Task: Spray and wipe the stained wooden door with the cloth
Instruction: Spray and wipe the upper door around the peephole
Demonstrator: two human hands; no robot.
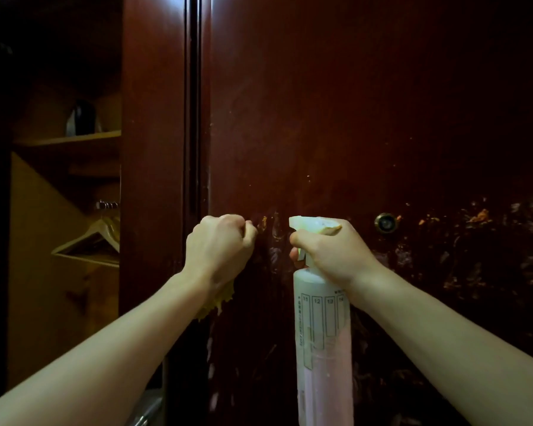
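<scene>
A dark reddish wooden door [351,118] fills the view, with orange and pale stains [480,216] across its lower right and smears near the middle. My left hand [219,244] grips a yellow cloth [219,299], which hangs below the fist, right at the door's left part. My right hand [336,250] holds a white spray bottle [323,339] by its neck, one finger on the trigger, with the nozzle [299,222] pointing left at the door. The bottle holds pinkish liquid.
A brass peephole [385,222] sits in the door to the right of the bottle. The dark door frame [194,118] runs down on the left. Further left an open closet [74,210] has shelves, a dark object and wooden hangers [96,241].
</scene>
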